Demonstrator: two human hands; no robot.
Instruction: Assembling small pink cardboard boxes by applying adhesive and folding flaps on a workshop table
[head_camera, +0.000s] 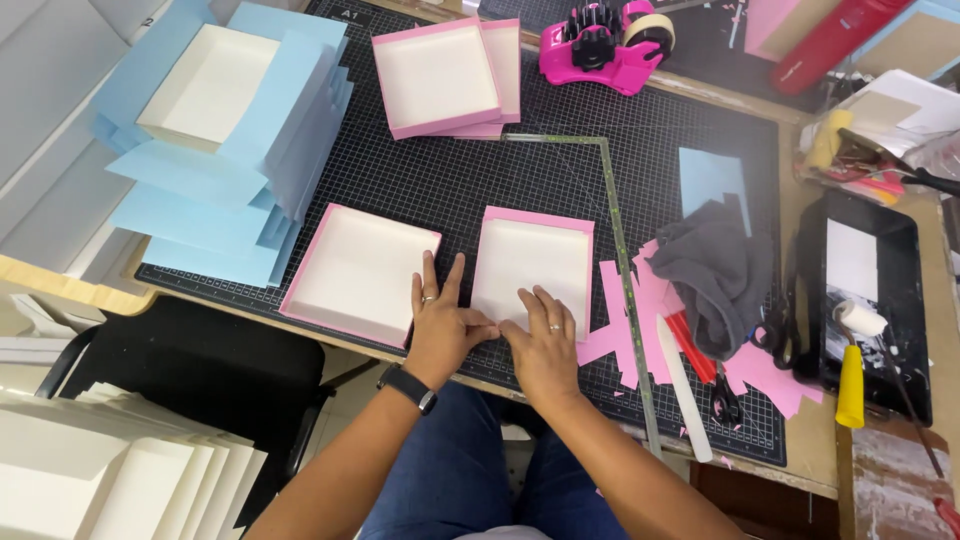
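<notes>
Three shallow square pink-edged white cardboard box trays (532, 262) lay on the black cutting mat (520, 180); a fourth, blue-wrapped white box (205, 85), sat far left.

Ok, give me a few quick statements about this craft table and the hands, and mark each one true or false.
1. Both hands press on the near edge of a pink-rimmed box tray. True; the left hand and right hand sit side by side there.
2. The tape dispenser is blue. False; it is bright pink and black.
3. A yellow-handled roller lies over the black tray. True.
4. The grey cloth lies left of the hands. False; it lies to their right, beside the pink paper scraps.
5. The blue paper sheets sit at the mat's left. True.
</notes>
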